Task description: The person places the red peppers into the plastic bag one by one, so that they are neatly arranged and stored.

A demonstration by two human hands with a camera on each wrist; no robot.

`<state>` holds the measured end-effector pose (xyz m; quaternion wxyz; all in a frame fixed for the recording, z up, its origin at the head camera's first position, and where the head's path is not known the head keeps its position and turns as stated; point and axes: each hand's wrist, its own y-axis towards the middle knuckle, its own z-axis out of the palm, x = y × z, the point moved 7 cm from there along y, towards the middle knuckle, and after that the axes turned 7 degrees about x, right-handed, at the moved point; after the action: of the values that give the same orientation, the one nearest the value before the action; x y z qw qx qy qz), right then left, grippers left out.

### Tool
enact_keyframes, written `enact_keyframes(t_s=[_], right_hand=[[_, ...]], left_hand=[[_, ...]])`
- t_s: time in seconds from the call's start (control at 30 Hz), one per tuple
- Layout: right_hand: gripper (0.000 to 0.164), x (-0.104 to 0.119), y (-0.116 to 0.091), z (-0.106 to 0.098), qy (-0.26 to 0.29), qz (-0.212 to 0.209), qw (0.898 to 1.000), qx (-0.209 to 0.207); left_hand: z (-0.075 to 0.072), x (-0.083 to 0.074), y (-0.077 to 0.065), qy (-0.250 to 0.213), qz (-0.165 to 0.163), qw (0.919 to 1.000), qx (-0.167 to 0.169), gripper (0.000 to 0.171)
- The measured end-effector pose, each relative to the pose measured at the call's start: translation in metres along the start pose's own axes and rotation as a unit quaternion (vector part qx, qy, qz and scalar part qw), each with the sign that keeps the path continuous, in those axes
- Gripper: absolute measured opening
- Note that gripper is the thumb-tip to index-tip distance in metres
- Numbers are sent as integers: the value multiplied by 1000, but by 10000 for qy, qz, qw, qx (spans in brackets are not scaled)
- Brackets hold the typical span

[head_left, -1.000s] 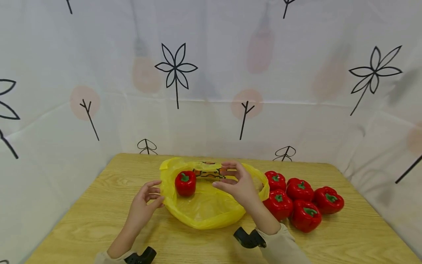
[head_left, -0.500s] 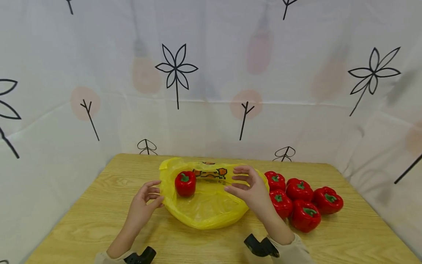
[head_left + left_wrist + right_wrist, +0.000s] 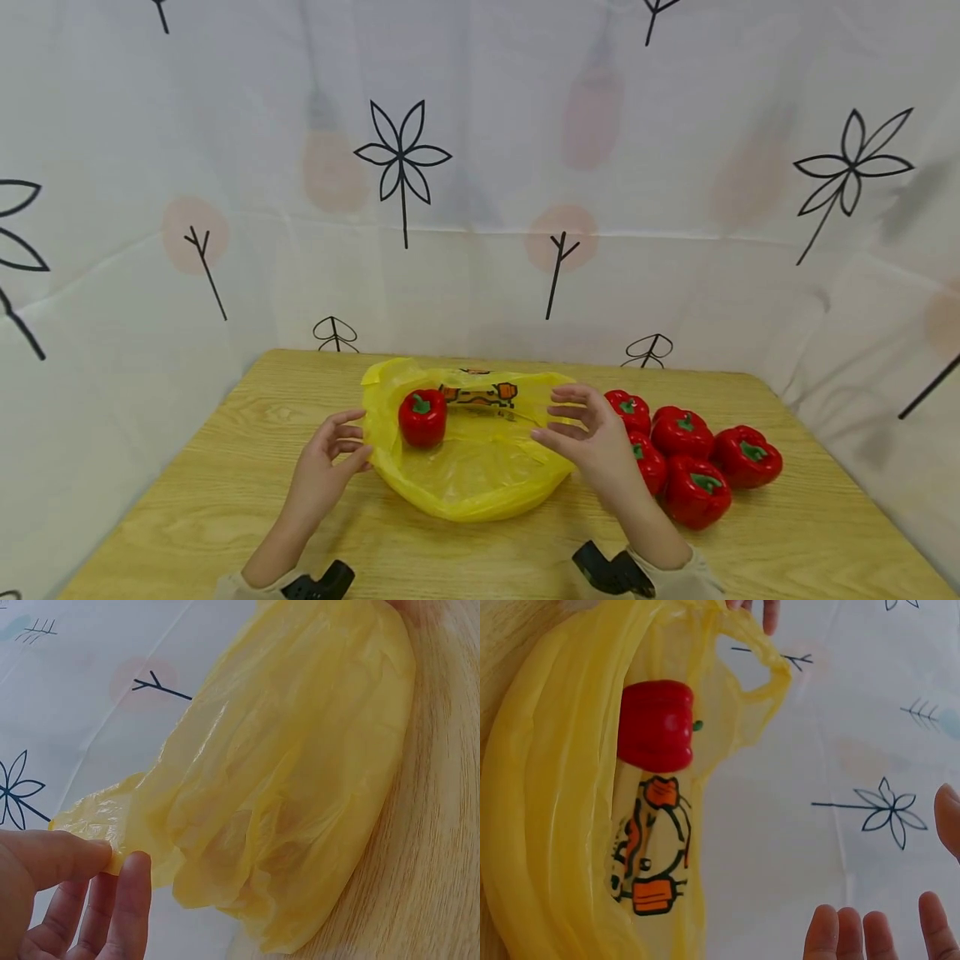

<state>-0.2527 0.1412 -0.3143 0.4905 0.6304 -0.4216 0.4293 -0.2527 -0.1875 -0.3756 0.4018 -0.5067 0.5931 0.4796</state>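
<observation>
A yellow plastic bag (image 3: 480, 504) lies with its mouth spread wide on the table. Inside, toward its left side, stands a red bell pepper (image 3: 422, 419) with a green stem. My left hand (image 3: 327, 462) pinches the bag's left edge between thumb and finger, which the left wrist view shows up close. Over the right part of the bag is my right hand (image 3: 600, 450), fingers spread and relaxed, holding nothing. Several red bell peppers (image 3: 697, 492) sit grouped on the table right of the bag. One of them is partly hidden behind my right hand.
The wooden table (image 3: 225, 467) carries the bag and the peppers. A white patterned cloth (image 3: 480, 167) hangs behind the table and along both sides. Each wrist wears a black camera mount (image 3: 611, 569).
My right hand has moved right and slightly down, from above the middle of the bag to its right side. The left hand, the bag and the peppers stay put.
</observation>
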Motion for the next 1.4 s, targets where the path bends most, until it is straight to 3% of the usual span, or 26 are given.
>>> enact_keyframes(t_s=[0.5, 1.1, 1.4], right_hand=[[52, -1, -9, -17, -361, 52, 9991, -227], [53, -15, -20, -40, -582, 324, 9965, -497], [53, -17, -24, -47, -619, 133, 9965, -549]], left_hand=[[1, -1, 1, 0, 118, 9999, 14, 44], [1, 0, 1, 9, 19, 10000, 5, 44], [1, 0, 1, -35, 15, 10000, -16, 44]])
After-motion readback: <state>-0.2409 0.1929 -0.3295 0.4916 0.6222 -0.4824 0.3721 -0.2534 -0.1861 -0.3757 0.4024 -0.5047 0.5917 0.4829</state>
